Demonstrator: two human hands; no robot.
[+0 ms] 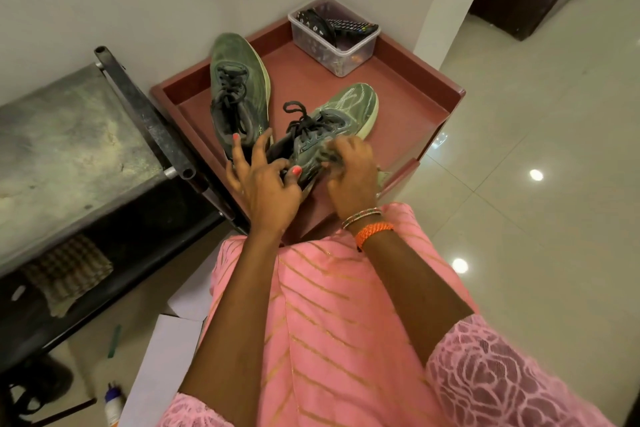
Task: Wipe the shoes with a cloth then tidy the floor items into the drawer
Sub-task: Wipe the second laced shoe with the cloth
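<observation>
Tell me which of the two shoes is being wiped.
The shoe on the right: the left hand grips its heel and the right hand presses a cloth to its side. The other shoe lies untouched.

Both hands forward: left hand (266, 184) fingers spread, right hand (351, 168) curled.

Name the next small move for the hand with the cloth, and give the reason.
Probably draw the cloth forward along the side of the held sneaker toward its toe. The right hand presses the cloth near the heel end only, the left hand steadies the heel, and the toe looks unwiped. The other sneaker lies untouched on the red tray.
</observation>
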